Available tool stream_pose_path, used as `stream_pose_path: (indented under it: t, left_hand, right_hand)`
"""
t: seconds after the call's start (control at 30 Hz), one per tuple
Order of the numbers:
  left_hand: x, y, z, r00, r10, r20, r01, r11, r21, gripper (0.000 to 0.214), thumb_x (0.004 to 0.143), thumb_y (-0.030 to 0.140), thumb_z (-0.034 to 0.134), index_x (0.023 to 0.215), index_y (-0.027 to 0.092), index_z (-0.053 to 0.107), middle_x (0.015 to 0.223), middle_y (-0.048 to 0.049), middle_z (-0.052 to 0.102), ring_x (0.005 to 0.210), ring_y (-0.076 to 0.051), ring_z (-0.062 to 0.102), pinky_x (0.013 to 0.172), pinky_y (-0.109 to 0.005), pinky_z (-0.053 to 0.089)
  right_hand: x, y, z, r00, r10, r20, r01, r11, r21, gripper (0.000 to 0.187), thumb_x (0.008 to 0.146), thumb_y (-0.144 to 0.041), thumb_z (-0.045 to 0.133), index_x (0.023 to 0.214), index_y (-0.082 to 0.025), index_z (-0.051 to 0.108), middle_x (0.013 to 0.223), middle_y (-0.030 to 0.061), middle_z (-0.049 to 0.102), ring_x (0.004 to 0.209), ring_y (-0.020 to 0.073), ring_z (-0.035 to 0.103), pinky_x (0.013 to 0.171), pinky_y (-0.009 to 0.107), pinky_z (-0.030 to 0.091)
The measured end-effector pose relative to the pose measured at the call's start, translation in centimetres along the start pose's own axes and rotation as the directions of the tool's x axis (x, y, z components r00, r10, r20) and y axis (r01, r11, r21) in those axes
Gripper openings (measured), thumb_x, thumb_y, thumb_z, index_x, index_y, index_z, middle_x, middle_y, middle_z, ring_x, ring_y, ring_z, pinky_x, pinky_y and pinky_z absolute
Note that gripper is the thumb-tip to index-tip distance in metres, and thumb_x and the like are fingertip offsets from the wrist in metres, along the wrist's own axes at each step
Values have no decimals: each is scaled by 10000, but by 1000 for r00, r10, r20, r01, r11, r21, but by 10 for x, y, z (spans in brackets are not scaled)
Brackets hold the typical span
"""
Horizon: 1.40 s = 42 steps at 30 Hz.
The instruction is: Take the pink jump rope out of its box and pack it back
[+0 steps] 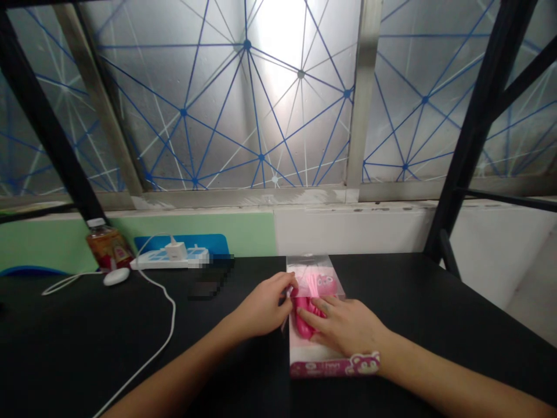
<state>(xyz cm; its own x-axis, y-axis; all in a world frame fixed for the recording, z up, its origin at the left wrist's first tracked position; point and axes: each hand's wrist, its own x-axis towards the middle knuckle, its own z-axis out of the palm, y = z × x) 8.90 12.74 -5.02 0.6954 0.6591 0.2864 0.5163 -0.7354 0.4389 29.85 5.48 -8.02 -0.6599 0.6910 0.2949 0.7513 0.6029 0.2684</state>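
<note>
A pink and white package (300, 351) lies flat on the black table in front of me, with a cartoon bear on its magenta front edge. Clear plastic (304, 264) covers its far part. Inside is a glossy pink item (303, 326) with a rounded handle and bundled cord, which looks like a skipping rope. My left hand (270, 302) pinches the plastic cover at the package's left edge. My right hand (348, 326) lies palm down across the package, fingers stretched out over the pink item and partly hiding it.
At the back left stand a drink bottle (108, 245), a white mouse (116, 277) and a power strip (152, 259) with a charger (176, 251). A white cable (173, 316) runs forward across the table (391, 278). Black frame posts (465, 128) rise at both sides.
</note>
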Motion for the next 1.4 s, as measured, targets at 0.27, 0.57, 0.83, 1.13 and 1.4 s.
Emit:
stream_pose_path:
  t: [0.27, 0.57, 0.83, 1.13, 1.4]
  left_hand:
    - [-6, 2, 1, 1000, 26, -18, -26, 999, 20, 286, 835, 112, 479, 1075, 220, 591, 1264, -68, 572, 1171, -233, 539, 941, -339, 476]
    - [-5, 6, -2, 1000, 23, 8, -23, 1000, 9, 296, 827, 97, 471, 1064, 216, 601, 1183, -63, 603, 1075, -217, 575, 917, -340, 488]
    - [-5, 20, -13, 999, 16, 34, -19, 998, 67, 239, 870, 168, 474, 1064, 214, 606, 1112, -70, 626, 1010, -226, 594, 859, -336, 508]
    - [-9, 9, -11, 997, 54, 50, -53, 998, -18, 176, 898, 207, 506, 1042, 212, 606, 1232, -67, 593, 1121, -219, 554, 939, -324, 458]
    - [-15, 10, -19, 992, 27, 126, -30, 999, 19, 340, 861, 446, 628, 1121, 229, 597, 1353, -77, 530, 1198, -254, 530, 1020, -369, 415]
  right_hand:
    - [-21, -24, -34, 944, -318, -91, 329, 929, 169, 339, 978, -435, 486, 1168, -185, 615, 1043, 74, 702, 912, 237, 628, 785, 371, 493]
    - [-24, -20, -41, 965, -246, 96, 176, 871, 458, 432, 913, -493, 577, 1250, -224, 601, 1264, 87, 637, 1116, 268, 597, 968, 402, 441]
    - [-22, -10, -44, 983, -84, 166, -10, 865, 501, 460, 944, -432, 517, 1355, -226, 532, 1410, 124, 523, 1251, 309, 510, 1047, 471, 387]
    - [-29, 9, -51, 999, 28, 20, -34, 863, 504, 358, 867, -157, 547, 1214, -223, 604, 1227, 73, 613, 1114, 212, 564, 994, 364, 426]
    - [-25, 35, -11, 958, 285, -29, -240, 855, 460, 536, 884, -369, 616, 1349, -137, 484, 1390, 166, 461, 1290, 279, 426, 1075, 444, 377]
